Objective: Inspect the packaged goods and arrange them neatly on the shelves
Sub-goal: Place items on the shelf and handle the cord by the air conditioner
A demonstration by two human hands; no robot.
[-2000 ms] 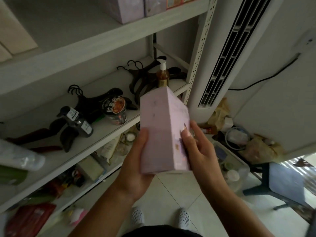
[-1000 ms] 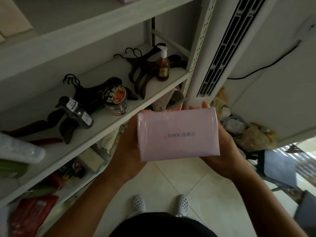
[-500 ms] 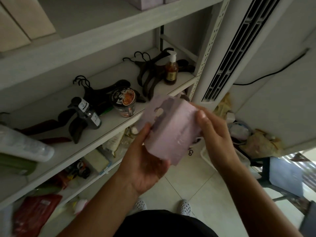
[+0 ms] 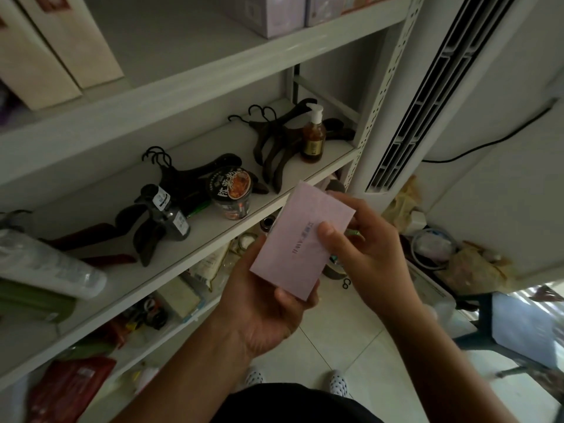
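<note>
Pink and wrapped in clear film, the box (image 4: 300, 241) sits tilted between both hands in front of the middle shelf (image 4: 213, 221), above the tiled floor. The left hand (image 4: 268, 306) cups its lower end from underneath, palm up, thumb curled over the bottom edge. The right hand (image 4: 357, 242) reaches in from the right, thumb pressed flat on the printed face and fingers wrapped behind the upper end. Both forearms angle up from the bottom of the view.

two hands (image 4: 265, 312) (image 4: 363, 242), one pink box (image 4: 300, 239), one pump bottle (image 4: 312, 140), one jar (image 4: 233, 193)
</note>
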